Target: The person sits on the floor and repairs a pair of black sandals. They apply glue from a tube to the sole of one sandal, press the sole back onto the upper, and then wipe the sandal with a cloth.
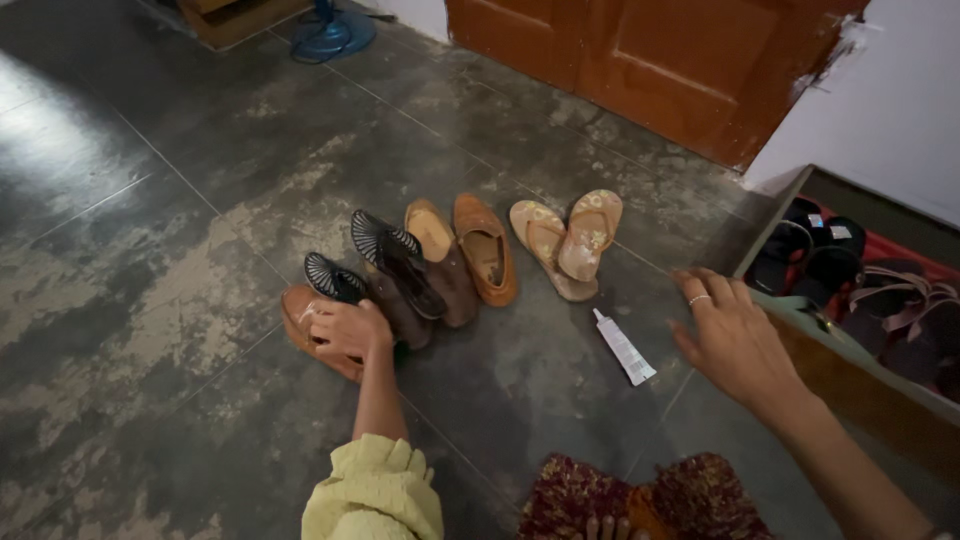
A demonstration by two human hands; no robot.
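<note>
My left hand [345, 328] closes over a brown shoe [298, 312] at the left end of a row of footwear on the dark tiled floor. Beside it lie two black strappy sandals [385, 250], a pair of brown flat shoes [470, 255] and a pair of floral flip-flops [570, 235]. My right hand [730, 335] hovers with fingers spread, a ring on one finger, above the floor next to a wooden box [860, 385]. A small white tube [623, 347] lies on the floor between my hands.
The wooden box at the right holds several dark sandals [830, 265]. A brown wooden door [660, 60] stands at the back beside a white wall. A blue fan base [333, 32] sits at the top left. Patterned red cloth [640, 500] covers my lap.
</note>
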